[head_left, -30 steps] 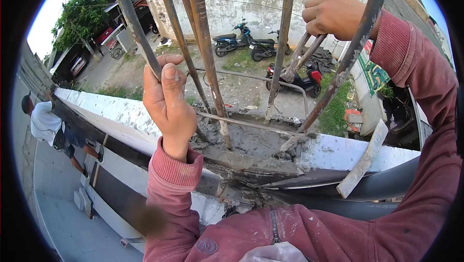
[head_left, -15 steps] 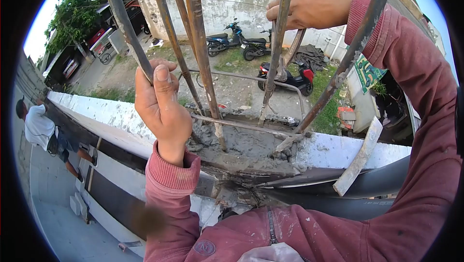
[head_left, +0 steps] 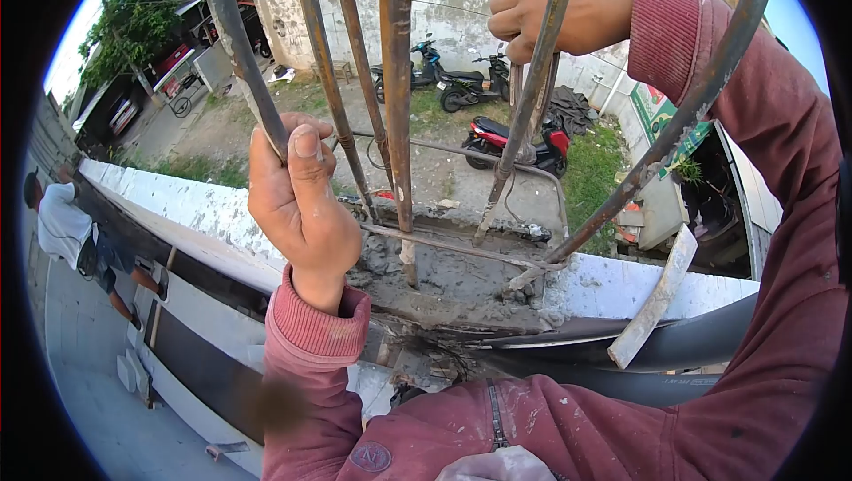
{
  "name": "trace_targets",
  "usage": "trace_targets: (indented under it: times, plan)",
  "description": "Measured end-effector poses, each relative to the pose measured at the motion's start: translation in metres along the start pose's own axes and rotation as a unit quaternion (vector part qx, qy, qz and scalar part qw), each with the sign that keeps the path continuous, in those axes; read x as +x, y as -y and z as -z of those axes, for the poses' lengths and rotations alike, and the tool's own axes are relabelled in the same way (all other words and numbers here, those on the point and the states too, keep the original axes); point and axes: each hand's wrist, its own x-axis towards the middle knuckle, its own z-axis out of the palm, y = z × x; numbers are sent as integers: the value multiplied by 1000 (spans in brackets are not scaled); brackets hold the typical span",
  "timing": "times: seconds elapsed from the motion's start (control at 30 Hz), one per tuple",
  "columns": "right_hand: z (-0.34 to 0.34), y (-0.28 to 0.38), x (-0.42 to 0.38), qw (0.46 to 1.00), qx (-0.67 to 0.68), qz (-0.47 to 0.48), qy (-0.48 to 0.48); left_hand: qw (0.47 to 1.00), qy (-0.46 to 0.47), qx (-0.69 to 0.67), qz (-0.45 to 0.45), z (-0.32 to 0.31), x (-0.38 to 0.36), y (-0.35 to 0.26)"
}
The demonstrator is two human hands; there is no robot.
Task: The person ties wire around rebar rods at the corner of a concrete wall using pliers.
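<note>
Several upright rebar bars rise from wet grey mortar in a gap of the wall top. My left hand is closed around the lower end of the leftmost bar, thumb on the near side. Behind a slanting bar at the upper right, my right hand is closed on the handles of what look like long pincers. Their lower end sits beside that bar, partly hidden by it. A bent rebar stirrup loops around the bars just above the mortar.
The white wall top runs to both sides. On its right part lies a mortar-stained strip, with a grey pipe below. A person in a white shirt stands at left. Motorbikes are parked on the ground beyond.
The pincers' handles have come closer together in my right hand. My left hand keeps its hold on the bar. The view has shifted slightly.
</note>
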Motion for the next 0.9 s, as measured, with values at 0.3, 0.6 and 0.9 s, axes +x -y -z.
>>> trace_targets:
  times: [0.3, 0.6, 0.9]
  plan:
    - [21, 38, -27, 983, -51, -177, -4, 1000, 6, -12, -7, 1, 1, 2]
    - [30, 45, -33, 985, -71, -155, 7, 1000, 8, -25, 0, 4, 1, 0]
    - [22, 17, -20, 997, -48, -34, 48, 1000, 4, -28, -7, 3, 0, 0]
